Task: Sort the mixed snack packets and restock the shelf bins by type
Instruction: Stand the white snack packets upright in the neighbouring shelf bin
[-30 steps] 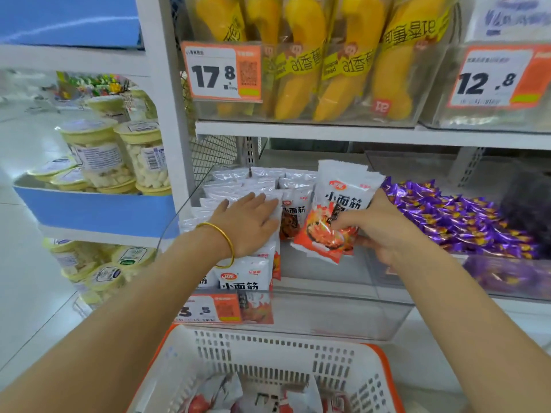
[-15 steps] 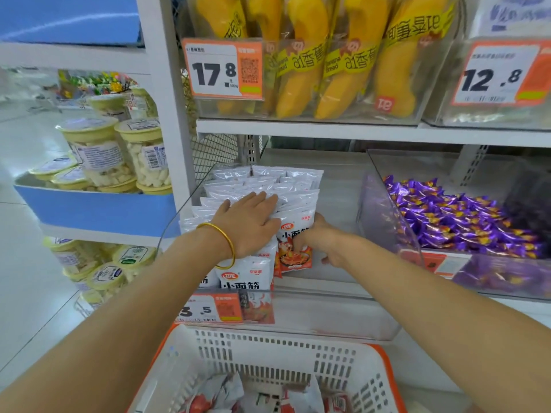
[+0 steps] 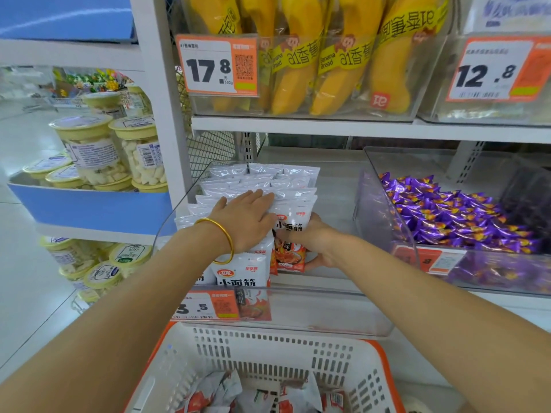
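A clear shelf bin [image 3: 328, 311] holds rows of upright white snack packets [image 3: 262, 181] with red print. My left hand [image 3: 244, 222], a gold bangle on its wrist, presses flat with straight fingers on the tops of the left row. My right hand [image 3: 316, 242] grips one white-and-red packet [image 3: 290, 245] standing at the front of the right row. Below, a white and orange basket [image 3: 268, 350] contains more loose packets [image 3: 262, 394] of the same kind.
Purple wrapped candies [image 3: 453, 213] fill the clear bin to the right. Banana bread packs [image 3: 313, 61] sit on the shelf above, behind orange price tags. Yellow-lidded tubs [image 3: 98, 150] stand on a blue shelf to the left. A white shelf post [image 3: 161, 93] rises between.
My right hand brought the packet down from above the bin and set it into the front of the right row. My left hand stayed pressed on the left row.
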Motion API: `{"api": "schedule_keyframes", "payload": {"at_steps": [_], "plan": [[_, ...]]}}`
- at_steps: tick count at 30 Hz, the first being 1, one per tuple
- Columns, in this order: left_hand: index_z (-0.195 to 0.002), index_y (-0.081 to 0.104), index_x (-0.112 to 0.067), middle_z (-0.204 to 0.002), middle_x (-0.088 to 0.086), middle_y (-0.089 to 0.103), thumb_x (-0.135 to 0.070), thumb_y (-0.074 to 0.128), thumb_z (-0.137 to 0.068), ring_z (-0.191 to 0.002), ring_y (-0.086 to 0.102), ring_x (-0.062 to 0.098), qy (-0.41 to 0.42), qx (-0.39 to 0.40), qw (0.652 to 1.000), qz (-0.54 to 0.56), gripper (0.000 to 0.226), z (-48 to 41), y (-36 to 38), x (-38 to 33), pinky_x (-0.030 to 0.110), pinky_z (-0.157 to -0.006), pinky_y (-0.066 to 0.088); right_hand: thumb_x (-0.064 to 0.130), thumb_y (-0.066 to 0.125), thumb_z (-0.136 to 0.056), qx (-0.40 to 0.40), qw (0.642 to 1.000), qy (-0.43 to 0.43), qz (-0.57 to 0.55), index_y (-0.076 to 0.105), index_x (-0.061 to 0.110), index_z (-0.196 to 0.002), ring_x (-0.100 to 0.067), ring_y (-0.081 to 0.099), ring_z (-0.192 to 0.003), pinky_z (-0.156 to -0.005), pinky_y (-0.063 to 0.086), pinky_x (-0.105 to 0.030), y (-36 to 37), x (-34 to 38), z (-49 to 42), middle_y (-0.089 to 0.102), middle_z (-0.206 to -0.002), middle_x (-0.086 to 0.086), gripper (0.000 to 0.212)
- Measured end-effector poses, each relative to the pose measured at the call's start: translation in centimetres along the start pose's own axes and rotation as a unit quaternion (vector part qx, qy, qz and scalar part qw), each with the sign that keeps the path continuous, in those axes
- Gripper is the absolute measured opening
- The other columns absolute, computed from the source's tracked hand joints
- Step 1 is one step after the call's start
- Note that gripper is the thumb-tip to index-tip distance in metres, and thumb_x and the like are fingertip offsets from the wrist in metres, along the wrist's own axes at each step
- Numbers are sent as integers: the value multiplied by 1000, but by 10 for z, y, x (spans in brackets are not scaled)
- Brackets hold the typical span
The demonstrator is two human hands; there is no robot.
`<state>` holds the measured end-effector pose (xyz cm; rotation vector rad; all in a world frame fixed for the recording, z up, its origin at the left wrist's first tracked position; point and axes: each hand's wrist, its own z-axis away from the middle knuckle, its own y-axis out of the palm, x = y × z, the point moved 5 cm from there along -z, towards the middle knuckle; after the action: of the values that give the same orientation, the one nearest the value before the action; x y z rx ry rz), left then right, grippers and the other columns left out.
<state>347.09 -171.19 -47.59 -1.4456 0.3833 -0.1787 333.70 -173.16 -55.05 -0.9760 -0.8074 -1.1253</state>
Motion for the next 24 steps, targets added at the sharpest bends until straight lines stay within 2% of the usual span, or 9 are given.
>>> {"api": "schedule_keyframes", "payload": {"at_steps": [5,9,11,12,14,16,18,20,24], "plan": [[-151,8,-22,-159,-1,3,-37,23,-102,-146,2,15,-1,-10,1000,8,54,-2,1,5,44,-118,0,18,88,-63,1,999,31,9,34,19,-134,-22,59,-104,-85,54,-49,-3,-1,4,60,-121,-3,89],[-150,12,-19,-159,1,8,-34,26,-102,-146,6,16,5,-34,999,20,53,-1,-2,9,42,-118,3,6,80,-72,-18,1000,15,-3,20,15,-144,-18,43,-104,-101,44,-46,-15,3,22,46,-129,-3,94],[-149,20,-15,-156,5,20,-29,32,-101,-144,16,18,29,-102,992,66,51,10,-12,8,37,-118,11,4,78,-74,-58,997,-41,24,22,11,-143,-17,44,-104,-99,45,-41,-21,13,43,44,-132,-6,90],[-146,28,-12,-152,8,31,-26,36,-101,-140,25,19,47,-166,980,103,49,23,-18,6,30,-115,17,3,77,-74,-79,993,-86,32,26,11,-142,-17,49,-103,-97,46,-38,-24,19,59,45,-132,-7,86],[-135,47,-9,-128,5,53,-21,44,-98,-119,45,11,84,-309,933,167,38,67,-29,1,15,-99,29,-1,73,-76,-96,978,-186,10,41,19,-133,-10,59,-95,-86,51,-25,-30,25,107,53,-121,1,68],[-118,59,-8,-105,-3,57,-18,44,-94,-97,49,4,132,-382,896,185,30,118,-19,-7,12,-87,35,-4,69,-78,-54,965,-258,2,53,30,-113,-5,64,-89,-77,54,-19,-24,18,157,59,-109,8,51],[-105,64,-7,-95,-5,58,-15,42,-91,-88,51,8,172,-352,903,174,27,151,17,-13,18,-82,39,-2,68,-79,14,969,-242,51,59,36,-103,-4,65,-92,-76,56,-22,-8,-13,174,64,-106,9,45],[-101,65,-9,-93,-4,62,-18,41,-90,-89,54,12,172,-254,938,163,28,161,71,-7,24,-78,43,3,65,-84,85,972,-162,149,63,33,-100,-4,64,-94,-77,55,-22,18,-64,153,65,-107,10,34],[-107,67,-17,-101,0,67,-27,40,-90,-95,58,17,55,-43,983,170,34,152,168,23,25,-76,46,6,58,-89,109,936,5,333,62,15,-117,-19,55,-113,-89,44,-28,46,-198,55,59,-122,-5,29]]}}
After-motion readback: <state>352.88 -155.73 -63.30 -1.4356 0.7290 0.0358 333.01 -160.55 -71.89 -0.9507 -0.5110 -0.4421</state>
